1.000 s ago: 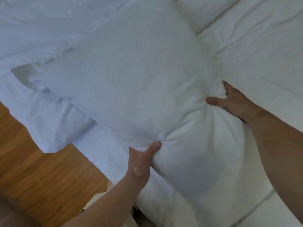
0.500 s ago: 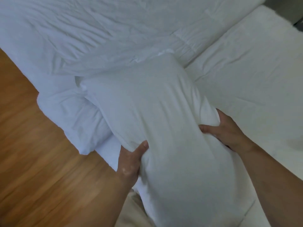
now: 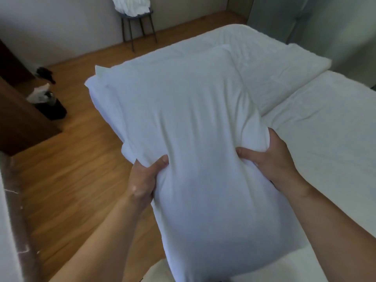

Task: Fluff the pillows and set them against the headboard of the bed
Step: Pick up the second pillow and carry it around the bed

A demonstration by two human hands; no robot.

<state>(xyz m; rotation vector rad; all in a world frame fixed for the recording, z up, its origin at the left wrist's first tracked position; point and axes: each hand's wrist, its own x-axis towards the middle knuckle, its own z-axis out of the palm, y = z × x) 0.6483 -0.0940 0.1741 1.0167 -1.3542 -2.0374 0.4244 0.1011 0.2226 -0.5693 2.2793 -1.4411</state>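
A large white pillow [image 3: 193, 129] is held up in front of me, long side running away from me, above the bed's left edge. My left hand [image 3: 144, 178] pinches its left side, thumb pressed into the cloth. My right hand [image 3: 270, 159] grips its right side, fingers dug into a fold. The bed [image 3: 325, 123] with white bedding lies to the right and behind the pillow. A white duvet or second pillow [image 3: 274, 64] lies across the bed's far part. No headboard is in view.
Wooden floor [image 3: 77, 159] spreads to the left of the bed. A dark stool [image 3: 138, 27] with white cloth on it stands by the far wall. A black bin [image 3: 50, 106] with a plastic bag sits beside dark wooden furniture [image 3: 18, 110] at the left.
The pillow has been lifted off the bed and pulled toward me. Both hands have closed in on its sides, squeezing it. My view has tilted up, showing the room.
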